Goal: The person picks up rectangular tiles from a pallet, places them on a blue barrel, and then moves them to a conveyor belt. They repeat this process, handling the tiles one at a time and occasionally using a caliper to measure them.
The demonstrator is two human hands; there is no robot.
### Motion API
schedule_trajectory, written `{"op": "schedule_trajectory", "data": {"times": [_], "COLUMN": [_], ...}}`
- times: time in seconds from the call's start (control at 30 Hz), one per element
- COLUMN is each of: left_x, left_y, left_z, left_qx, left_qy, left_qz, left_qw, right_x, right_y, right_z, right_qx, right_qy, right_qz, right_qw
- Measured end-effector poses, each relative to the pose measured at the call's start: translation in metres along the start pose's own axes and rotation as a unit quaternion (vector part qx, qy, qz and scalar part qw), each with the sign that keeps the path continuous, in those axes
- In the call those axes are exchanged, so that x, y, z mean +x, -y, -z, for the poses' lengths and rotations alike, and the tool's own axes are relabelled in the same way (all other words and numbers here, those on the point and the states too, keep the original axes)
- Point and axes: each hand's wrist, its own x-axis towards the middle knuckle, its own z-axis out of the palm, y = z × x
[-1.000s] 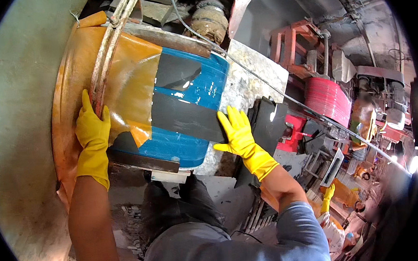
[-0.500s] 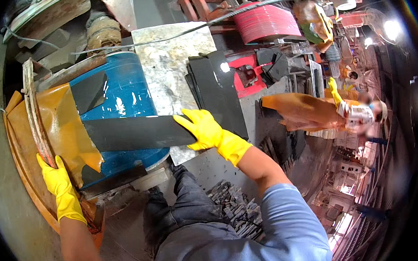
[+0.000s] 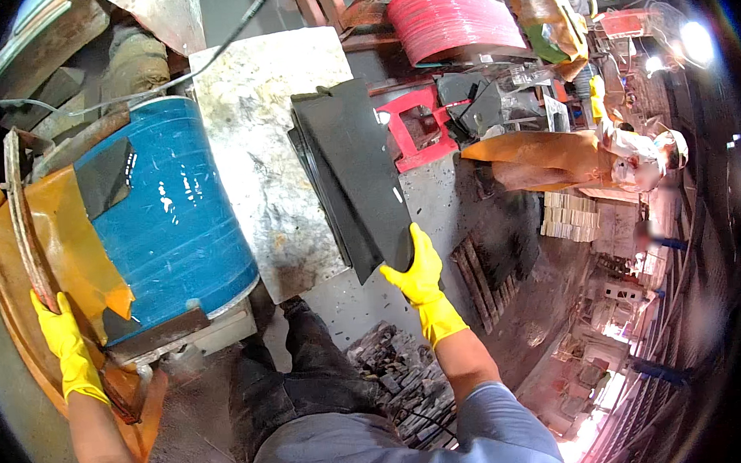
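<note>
My left hand (image 3: 65, 348), in a yellow rubber glove, is closed around the near end of a long worn wooden bar (image 3: 24, 227). The bar lies over an orange-brown sheet (image 3: 60, 221) beside a wet blue belt (image 3: 165, 202) curved like a drum. On the right, my gloved right hand (image 3: 418, 284) grips the near end of a dark grey flat slab (image 3: 357, 156), thumb on one side and fingers on the other. That slab tops a stack of similar slabs at the right edge of a pale stained board (image 3: 264, 153). A smaller dark piece (image 3: 104, 176) rests on the belt's far left.
Broken dark strips (image 3: 405, 382) are heaped on the floor by my legs. Beyond the stack stand a red frame (image 3: 415, 127) and a pink ribbed drum (image 3: 455, 22). A grey cable (image 3: 232, 40) crosses overhead. A co-worker in an orange apron (image 3: 544, 157) stands at the right.
The dark slab has left the blue belt, and my right hand has moved right to the stack with it. My left hand keeps hold of the bar. The view has shifted right.
</note>
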Motion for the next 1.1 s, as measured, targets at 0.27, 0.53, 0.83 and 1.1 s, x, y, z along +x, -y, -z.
{"op": "schedule_trajectory", "data": {"times": [0.27, 0.53, 0.83, 1.1], "left_x": [0.02, 0.017, 0.007, -0.001], "left_y": [0.062, 0.09, 0.08, 0.053], "left_z": [-0.001, 0.004, 0.002, 0.007], "left_qx": [0.034, 0.042, 0.057, 0.029], "left_qy": [-0.02, -0.012, -0.035, -0.024], "left_qz": [-0.036, -0.032, -0.046, -0.031], "left_qw": [0.999, 0.999, 0.997, 0.999], "right_x": [0.062, 0.065, 0.095, 0.093], "right_y": [-0.077, -0.105, -0.111, -0.135], "right_z": [-0.071, -0.104, -0.089, -0.087], "right_qx": [-0.009, -0.011, 0.056, 0.079], "right_qy": [-0.03, 0.037, 0.148, 0.135], "right_qz": [-0.058, 0.016, 0.002, 0.024], "right_qw": [0.998, 0.999, 0.987, 0.987]}}
